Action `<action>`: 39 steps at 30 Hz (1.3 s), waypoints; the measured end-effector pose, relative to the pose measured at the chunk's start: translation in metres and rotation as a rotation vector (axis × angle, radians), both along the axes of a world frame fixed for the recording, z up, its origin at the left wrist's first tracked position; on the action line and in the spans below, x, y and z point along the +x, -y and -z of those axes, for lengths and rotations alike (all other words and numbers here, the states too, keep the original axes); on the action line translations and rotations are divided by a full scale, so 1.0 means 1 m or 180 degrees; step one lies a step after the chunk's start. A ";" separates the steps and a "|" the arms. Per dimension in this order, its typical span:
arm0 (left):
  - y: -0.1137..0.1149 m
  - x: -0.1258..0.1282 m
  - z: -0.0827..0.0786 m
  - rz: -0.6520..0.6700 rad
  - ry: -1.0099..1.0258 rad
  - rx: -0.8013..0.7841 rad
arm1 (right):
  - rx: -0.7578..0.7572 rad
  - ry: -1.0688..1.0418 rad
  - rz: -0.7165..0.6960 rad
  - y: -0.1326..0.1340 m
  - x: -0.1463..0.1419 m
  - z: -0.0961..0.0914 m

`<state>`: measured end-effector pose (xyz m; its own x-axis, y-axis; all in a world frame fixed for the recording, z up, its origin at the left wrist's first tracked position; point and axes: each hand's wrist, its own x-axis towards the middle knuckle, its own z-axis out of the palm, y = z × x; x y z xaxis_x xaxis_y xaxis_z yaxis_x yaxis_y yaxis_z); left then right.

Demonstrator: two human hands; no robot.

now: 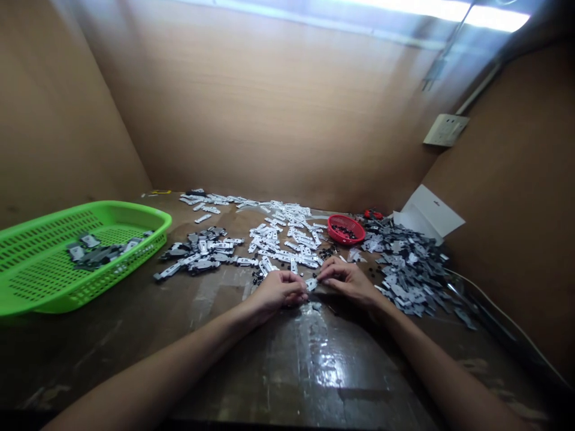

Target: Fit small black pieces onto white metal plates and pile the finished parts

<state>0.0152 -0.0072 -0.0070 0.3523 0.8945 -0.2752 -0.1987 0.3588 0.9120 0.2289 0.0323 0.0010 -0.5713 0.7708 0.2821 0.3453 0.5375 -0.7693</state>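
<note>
My bare forearms [135,365] over the scuffed dark bench [314,371], fingertips closed.

My left hand [278,289] and right hand [348,281] pinch a small white piece [311,284] between them, though my fingers hide how firmly. Beyond lie a loose white heap [283,233] and, right, a spread grey heap [411,269]; a few pieces sit in the perforated green plastic tray [90,209], left, and dark bits in a red basket [345,229].

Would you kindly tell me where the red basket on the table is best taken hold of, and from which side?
Take the raised rim of the red basket at its near edge, coming from the front, where your right hand is closest. It looks round and shallow, so the rim should pinch easily, and that approach avoids the white parts on its left and the grey metal parts on its right.
</note>
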 end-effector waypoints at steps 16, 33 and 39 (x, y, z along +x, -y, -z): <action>0.001 -0.001 -0.001 0.0010 -0.0033 0.0323 | -0.0154 -0.0014 -0.0041 0.000 0.001 -0.002; 0.001 0.000 0.000 0.0174 -0.0290 0.0467 | -0.1601 0.0059 0.0552 0.010 -0.004 0.001; 0.001 -0.001 0.001 0.0291 -0.0313 0.0444 | -0.1619 -0.0027 0.0471 0.010 -0.005 0.003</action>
